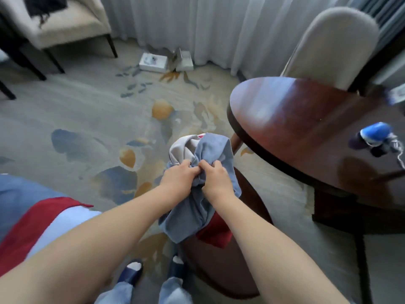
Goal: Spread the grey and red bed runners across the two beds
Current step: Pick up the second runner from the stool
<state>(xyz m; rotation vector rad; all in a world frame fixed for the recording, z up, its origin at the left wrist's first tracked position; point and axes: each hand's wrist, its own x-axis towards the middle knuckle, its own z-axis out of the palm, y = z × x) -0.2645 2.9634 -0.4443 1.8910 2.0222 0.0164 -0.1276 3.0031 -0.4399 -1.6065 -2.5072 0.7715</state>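
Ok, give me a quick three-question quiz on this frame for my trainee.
1. True or false: the left hand and right hand both hold the bunched runner.
2. What lies spread on the bed at lower left? A) red fabric B) white boxes C) a black garment
3. Fill in: the blue object rests on the round ___.
Key: 1 true; 2 A; 3 table.
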